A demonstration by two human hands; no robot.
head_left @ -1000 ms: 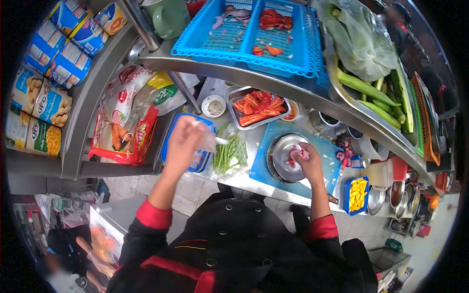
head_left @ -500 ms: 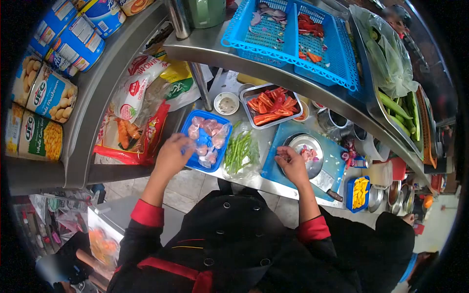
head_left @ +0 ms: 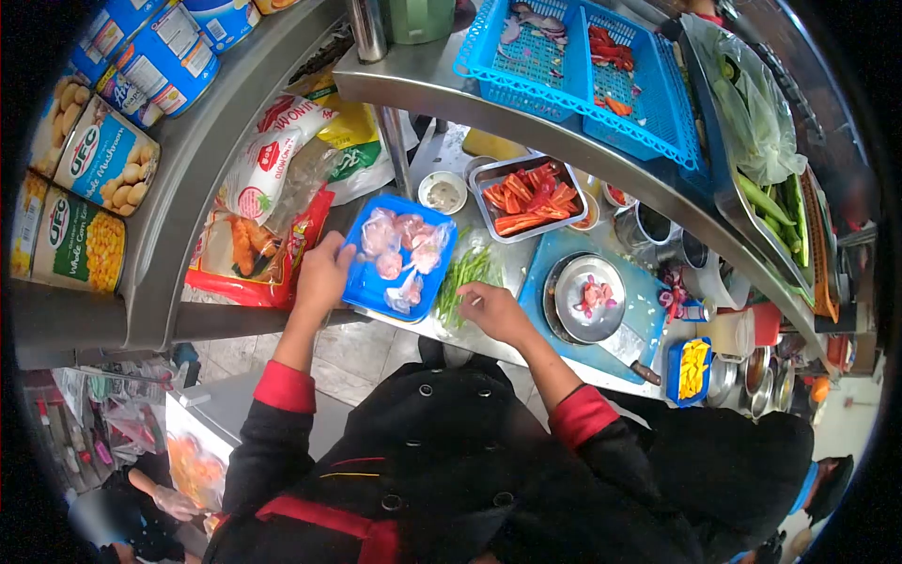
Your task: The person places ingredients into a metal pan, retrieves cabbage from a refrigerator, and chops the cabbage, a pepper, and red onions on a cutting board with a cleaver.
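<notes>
My left hand [head_left: 325, 273] has its fingers closed on the left rim of a blue tray [head_left: 362, 293] of raw chicken pieces [head_left: 380, 235]. Over the green beans [head_left: 462, 277], right of the tray, is my right hand [head_left: 495, 310], its fingers curled; whether they hold anything is too small to tell. A steel bowl [head_left: 601, 329] with a little chopped pink and purple food [head_left: 595, 296] stands on a blue cutting board [head_left: 648, 331]. Beside it lies a knife with a dark handle [head_left: 645, 373]. Cut red peppers [head_left: 531, 197] fill a metal tray behind.
A steel shelf [head_left: 564, 139] crosses above the counter, bearing a blue basket [head_left: 583, 70] and a tray of green vegetables [head_left: 775, 211]. Cans [head_left: 111, 155] and food bags [head_left: 258, 240] are at left. A blue container of yellow pieces [head_left: 692, 369] is at right. Other people are at both lower sides.
My right hand has left the steel bowl and moved left to the beans. My left hand, earlier raised over the chicken, is now at the tray's left rim. The knife handle shows more fully.
</notes>
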